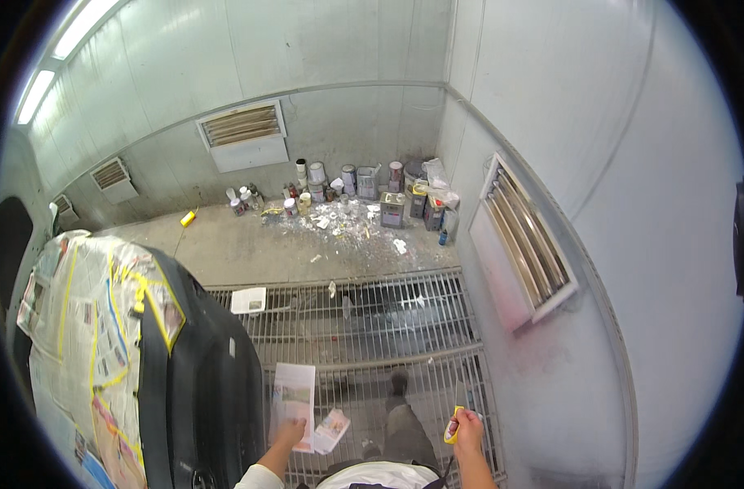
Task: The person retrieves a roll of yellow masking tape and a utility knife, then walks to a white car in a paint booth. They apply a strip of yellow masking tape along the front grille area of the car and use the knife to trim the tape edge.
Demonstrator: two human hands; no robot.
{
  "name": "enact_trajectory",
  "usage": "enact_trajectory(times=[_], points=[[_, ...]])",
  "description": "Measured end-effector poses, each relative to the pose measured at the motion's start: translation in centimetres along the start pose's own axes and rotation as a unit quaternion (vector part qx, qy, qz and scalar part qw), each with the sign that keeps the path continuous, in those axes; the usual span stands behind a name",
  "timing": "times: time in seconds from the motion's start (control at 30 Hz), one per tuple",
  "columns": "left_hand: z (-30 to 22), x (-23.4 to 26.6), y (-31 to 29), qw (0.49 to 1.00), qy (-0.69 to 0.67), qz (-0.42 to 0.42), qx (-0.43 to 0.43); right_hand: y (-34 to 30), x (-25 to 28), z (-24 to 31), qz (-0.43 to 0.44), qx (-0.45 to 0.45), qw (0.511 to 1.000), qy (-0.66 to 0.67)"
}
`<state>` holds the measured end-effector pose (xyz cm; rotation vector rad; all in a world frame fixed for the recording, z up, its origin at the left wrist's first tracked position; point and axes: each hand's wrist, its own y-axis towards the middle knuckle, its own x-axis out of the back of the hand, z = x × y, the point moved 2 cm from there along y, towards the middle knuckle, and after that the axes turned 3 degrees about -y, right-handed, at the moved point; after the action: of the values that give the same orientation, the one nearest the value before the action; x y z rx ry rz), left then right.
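Note:
My left hand [290, 432] is closed on the edge of a sheet of newspaper [294, 385], which hangs out in front of me over the floor grating. Close to that hand lies another folded piece of printed paper [332, 430]. In my right hand [470, 430] is a roll of yellow masking tape [451, 432], held in closed fingers. A thin pale strip or blade stands up above the roll; I cannot make out which. At the left, a dark car body [213, 367] carries masking newspaper [87, 326] fixed with yellow tape.
Metal floor grating [372, 326] runs under my feet, with a white paper [248, 301] on it. Paint cans [392, 210] and bottles crowd the far corner among scraps. A yellow roll [189, 218] lies farther left. A louvred vent [531, 244] sits in the right wall.

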<state>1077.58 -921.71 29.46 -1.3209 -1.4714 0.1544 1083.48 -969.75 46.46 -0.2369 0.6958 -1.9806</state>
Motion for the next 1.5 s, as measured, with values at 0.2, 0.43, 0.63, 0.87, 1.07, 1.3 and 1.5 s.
enact_trajectory(times=[0.2, 0.43, 0.63, 0.87, 1.07, 1.3, 1.5], points=[[-12.1, 2.7, 15.7, 0.989, 0.097, -0.094, -0.058, 20.5, -15.0, 5.5, 0.022, -0.057, 0.998, 0.004], [-21.8, 8.7, 24.4, 0.99, 0.14, -0.01, -0.033, 36.7, -33.1, 19.3, 0.117, -0.048, 0.99, -0.057], [-35.5, 15.8, 38.3, 0.962, 0.265, 0.065, 0.025, 49.2, -45.9, 26.6, 0.132, -0.015, 0.981, -0.143], [-54.1, 23.2, 61.9, 0.942, 0.313, 0.053, -0.105, 61.3, -58.9, 29.1, 0.117, -0.047, 0.98, -0.152], [-70.9, 30.1, 73.0, 0.996, 0.09, -0.014, -0.015, 71.6, -70.4, 28.4, 0.143, -0.1, 0.964, -0.198], [-73.9, 28.9, 90.6, 0.981, 0.187, 0.058, -0.006, 85.3, -81.2, 17.7, 0.146, -0.204, 0.938, -0.237], [-68.9, 18.7, 112.5, 0.941, 0.325, 0.094, -0.03, 92.7, -84.7, 5.5, 0.106, -0.293, 0.924, -0.221]])
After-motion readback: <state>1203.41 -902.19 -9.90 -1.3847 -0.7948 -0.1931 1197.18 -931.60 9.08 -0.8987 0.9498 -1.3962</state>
